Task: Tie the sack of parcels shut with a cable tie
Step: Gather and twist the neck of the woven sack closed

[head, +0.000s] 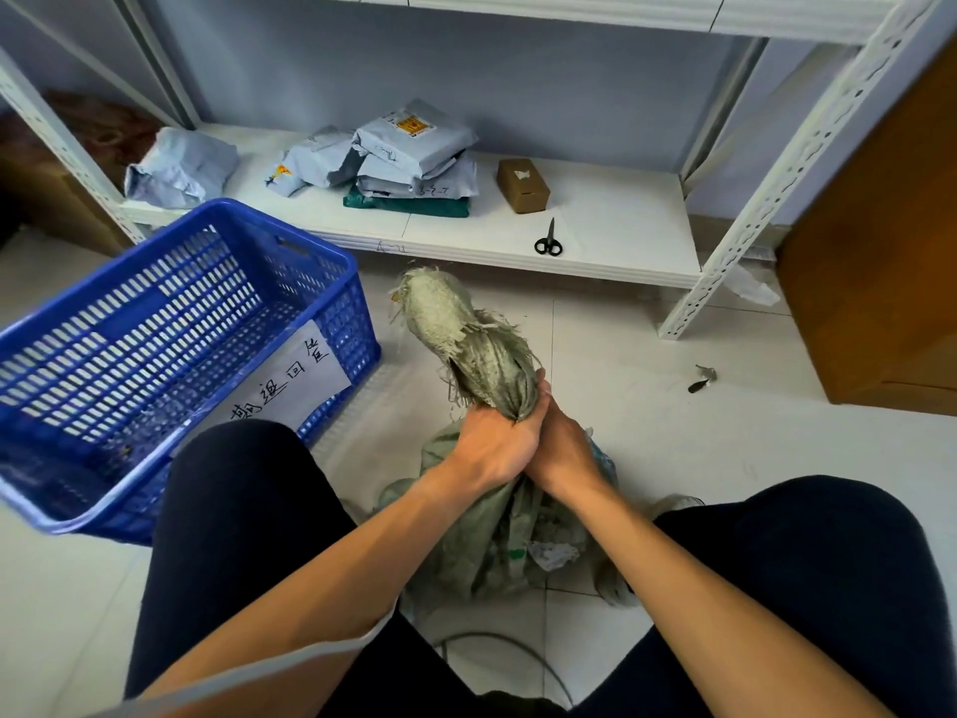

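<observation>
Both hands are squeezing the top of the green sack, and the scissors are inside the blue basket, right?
Not quite. The left hand and right hand do grip the gathered top of the green sack. But the scissors lie on the white shelf, not in the blue basket. The head view shows this.

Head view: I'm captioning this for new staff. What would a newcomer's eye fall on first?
First, the grey-green woven sack at centre, its frayed neck bunched upward and gripped by the left hand and right hand together. Next, the big blue plastic crate at left; black scissors lie on the white shelf behind.
</observation>
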### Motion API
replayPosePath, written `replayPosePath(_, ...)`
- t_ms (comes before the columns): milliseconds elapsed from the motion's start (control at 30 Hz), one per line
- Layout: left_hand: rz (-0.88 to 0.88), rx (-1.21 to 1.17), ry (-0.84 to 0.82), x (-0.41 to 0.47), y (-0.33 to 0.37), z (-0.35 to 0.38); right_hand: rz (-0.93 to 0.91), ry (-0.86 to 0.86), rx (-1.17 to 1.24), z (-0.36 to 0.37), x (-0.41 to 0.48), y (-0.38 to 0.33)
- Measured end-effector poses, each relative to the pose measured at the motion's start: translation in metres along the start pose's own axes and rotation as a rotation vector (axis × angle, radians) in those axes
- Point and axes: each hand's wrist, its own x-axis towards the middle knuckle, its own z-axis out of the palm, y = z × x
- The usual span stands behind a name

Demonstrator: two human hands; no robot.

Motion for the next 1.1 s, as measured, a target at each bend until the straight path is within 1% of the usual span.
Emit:
replayPosePath(100, 0.048, 0.015, -0.040, -0.001, 0.002, 0.000, 0.060, -0.044, 0.075, -0.003, -0.001, -0.005)
replayPosePath(167, 0.043, 0.004, -0.049, 0.000, 0.004, -0.002, 0.107, -0.058, 0.166, -0.002, 0.000, -0.003)
replayPosePath(267, -0.012, 0.095, -0.027, 0.000, 0.009, -0.009, 0.185, -0.084, 0.226, -0.002, 0.005, -0.001)
replayPosePath(400, -0.112, 0.261, -0.062, 0.000, 0.009, -0.027, 0.244, -0.086, 0.279, -0.005, 0.006, -0.004)
replayPosePath(500, -0.156, 0.293, -0.095, 0.005, -0.001, -0.041, 0.293, -0.072, 0.274, -0.005, 0.007, 0.000)
replayPosePath(600, -0.143, 0.289, -0.064, 0.010, -0.010, -0.055, 0.375, -0.024, 0.279, -0.009, 0.008, 0.003)
replayPosePath(633, -0.140, 0.284, -0.027, 0.011, -0.010, -0.060, 0.397, -0.007, 0.291, -0.009, 0.010, 0.007)
replayPosePath(667, -0.130, 0.310, 0.045, 0.010, -0.011, -0.063, 0.411, 0.003, 0.292, -0.011, 0.010, 0.008)
replayPosePath(700, -0.119, 0.371, 0.159, 0.010, -0.013, -0.061, 0.418, 0.015, 0.290, -0.010, 0.012, 0.010)
replayPosePath(733, -0.067, 0.452, 0.296, 0.008, -0.013, -0.057, 0.429, 0.012, 0.278, -0.010, 0.013, 0.011)
replayPosePath(767, 0.043, 0.526, 0.413, 0.005, -0.010, -0.051, 0.430, 0.008, 0.259, -0.008, 0.014, 0.012)
replayPosePath(800, 0.198, 0.566, 0.489, 0.002, -0.006, -0.043, 0.409, 0.003, 0.227, -0.008, 0.012, 0.010)
replayPosePath(833, 0.371, 0.589, 0.484, 0.000, -0.001, -0.035, 0.381, -0.003, 0.183, -0.007, 0.010, 0.008)
replayPosePath(867, 0.517, 0.627, 0.399, -0.002, 0.003, -0.025, 0.359, -0.025, 0.127, -0.006, 0.008, 0.006)
replayPosePath(900, 0.621, 0.695, 0.266, -0.003, 0.004, -0.016, 0.312, -0.053, 0.082, -0.003, 0.005, 0.005)
replayPosePath(933, 0.656, 0.795, 0.122, -0.004, 0.004, -0.006, 0.266, -0.075, 0.036, -0.006, -0.002, 0.006)
replayPosePath(967, 0.644, 0.918, 0.009, -0.005, 0.001, 0.001, 0.230, -0.092, -0.003, 0.003, -0.004, 0.008)
replayPosePath(1033, 0.624, 1.121, -0.078, -0.005, -0.010, 0.011, 0.220, -0.092, -0.029, 0.015, -0.006, 0.011)
replayPosePath(1100, 0.598, 1.228, -0.129, -0.005, -0.021, 0.014, 0.163, -0.076, -0.148, 0.025, -0.007, 0.010)
